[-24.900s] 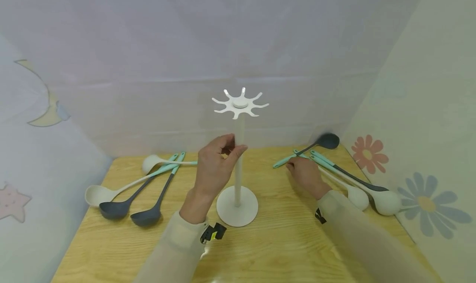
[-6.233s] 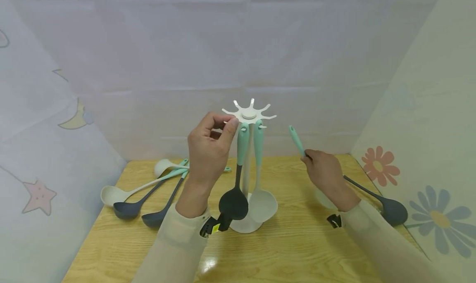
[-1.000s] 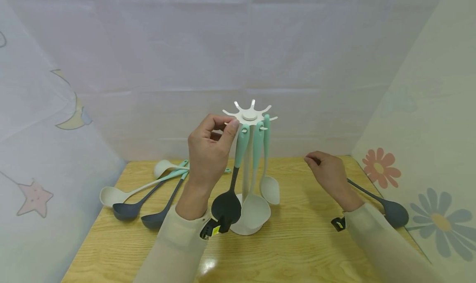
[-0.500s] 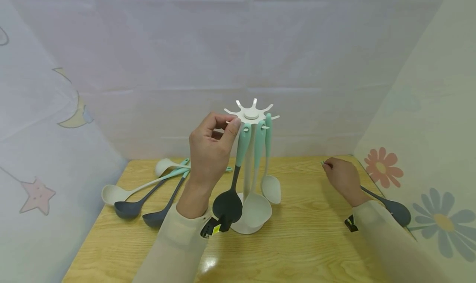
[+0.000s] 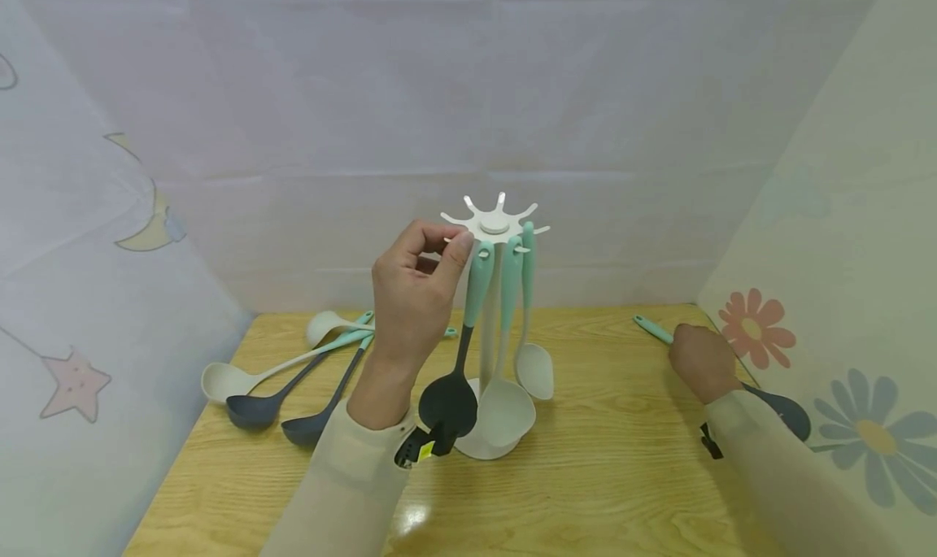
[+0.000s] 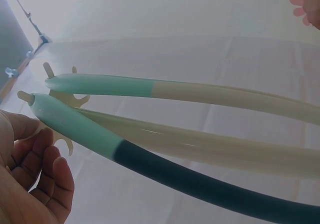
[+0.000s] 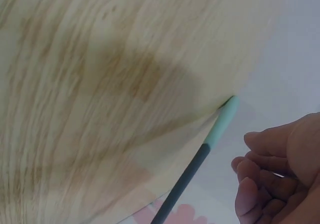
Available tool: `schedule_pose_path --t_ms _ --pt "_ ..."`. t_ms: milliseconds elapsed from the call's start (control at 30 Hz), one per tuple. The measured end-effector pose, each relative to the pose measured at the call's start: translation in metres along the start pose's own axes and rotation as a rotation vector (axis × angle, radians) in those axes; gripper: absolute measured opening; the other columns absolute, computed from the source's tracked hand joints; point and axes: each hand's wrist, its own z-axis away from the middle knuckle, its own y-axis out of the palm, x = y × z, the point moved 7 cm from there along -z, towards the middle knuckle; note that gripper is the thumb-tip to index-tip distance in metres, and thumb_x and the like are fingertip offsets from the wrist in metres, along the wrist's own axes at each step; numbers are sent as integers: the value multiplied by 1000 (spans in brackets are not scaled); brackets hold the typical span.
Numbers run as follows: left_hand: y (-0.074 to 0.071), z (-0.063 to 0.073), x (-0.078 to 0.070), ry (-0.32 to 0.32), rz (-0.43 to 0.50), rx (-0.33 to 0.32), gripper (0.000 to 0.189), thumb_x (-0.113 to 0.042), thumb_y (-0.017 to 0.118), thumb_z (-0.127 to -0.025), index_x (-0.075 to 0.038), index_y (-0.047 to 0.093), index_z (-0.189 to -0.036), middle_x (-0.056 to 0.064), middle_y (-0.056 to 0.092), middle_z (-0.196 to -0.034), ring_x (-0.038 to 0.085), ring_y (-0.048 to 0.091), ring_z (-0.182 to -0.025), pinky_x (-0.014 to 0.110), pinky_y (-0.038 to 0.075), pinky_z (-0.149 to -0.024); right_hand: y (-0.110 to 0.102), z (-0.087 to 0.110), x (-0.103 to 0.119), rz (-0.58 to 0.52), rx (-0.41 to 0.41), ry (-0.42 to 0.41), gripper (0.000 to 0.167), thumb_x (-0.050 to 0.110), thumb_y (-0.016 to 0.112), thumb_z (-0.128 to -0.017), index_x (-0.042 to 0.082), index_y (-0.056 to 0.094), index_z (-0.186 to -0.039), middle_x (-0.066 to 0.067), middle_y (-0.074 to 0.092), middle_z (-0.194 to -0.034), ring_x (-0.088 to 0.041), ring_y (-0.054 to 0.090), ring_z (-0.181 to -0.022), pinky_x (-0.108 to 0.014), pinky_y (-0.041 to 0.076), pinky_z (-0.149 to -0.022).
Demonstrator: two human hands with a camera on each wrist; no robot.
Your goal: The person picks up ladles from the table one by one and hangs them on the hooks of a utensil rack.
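My left hand pinches an arm of the white utensil rack between thumb and fingers. From the rack's front hooks hang a dark ladle, a white ladle and, further right, another white ladle, all with mint handles. Over the lying dark ladle at the right is my right hand, covering the middle of it. The right wrist view shows that hand's fingers loosely bent, apart from the ladle's handle and holding nothing.
Several white and dark ladles lie crossed on the left of the wooden table. The rack's round base stands mid-table. Cloth walls rise behind and on both sides; the right one has printed flowers.
Since 24.9 s ago, three ladles have come onto the rack; the white one carried 6.2 s ago now hangs there. In the last second my right hand moved right along the dark ladle, uncovering its handle.
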Motion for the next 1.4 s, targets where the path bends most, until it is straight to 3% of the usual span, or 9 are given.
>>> schedule_pose_path --t_ms 200,467,633,967,1267,1400 --pt "-1 1 0 -9 -9 1 13 -17 72 -101 -4 75 -102 9 71 -89 21 63 -71 28 54 -67 9 1 -10 27 69 37 25 -1 47 -102 -8 61 -82 -18 61 -63 -34 64 -55 -49 51 -45" --pt "0 2 0 -14 -12 8 13 -17 72 -101 -4 75 -102 9 71 -90 18 62 -72 31 55 -68 24 1 -15 87 73 52 17 0 51 -96 -8 61 -85 -22 61 -69 -40 65 -61 -51 52 -48" --pt "0 2 0 -12 -15 9 13 -17 72 -101 -4 75 -102 9 71 -90 20 62 -72 32 55 -68 30 -2 -17 70 140 83 23 0 46 -101 -10 63 -90 -24 63 -73 -41 67 -63 -51 52 -49" --pt "0 2 0 -13 -2 7 14 -17 72 -101 -3 75 -102 10 71 -90 30 63 -73 34 55 -68 32 -2 -10 67 116 53 15 -1 51 -99 -8 63 -91 -21 63 -73 -38 66 -64 -50 52 -47" --pt "2 2 0 -13 -3 10 13 -17 73 -101 -4 75 -102 10 71 -90 18 62 -73 28 54 -69 39 1 -2 -29 228 99 27 1 41 -103 -8 61 -88 -22 64 -74 -35 67 -66 -47 54 -50" --pt "2 2 0 -14 -5 9 13 -17 73 -101 -4 75 -101 9 71 -90 16 62 -73 29 54 -69 40 2 4 -40 240 104 27 1 42 -101 -7 63 -86 -22 64 -74 -35 66 -65 -47 54 -50"
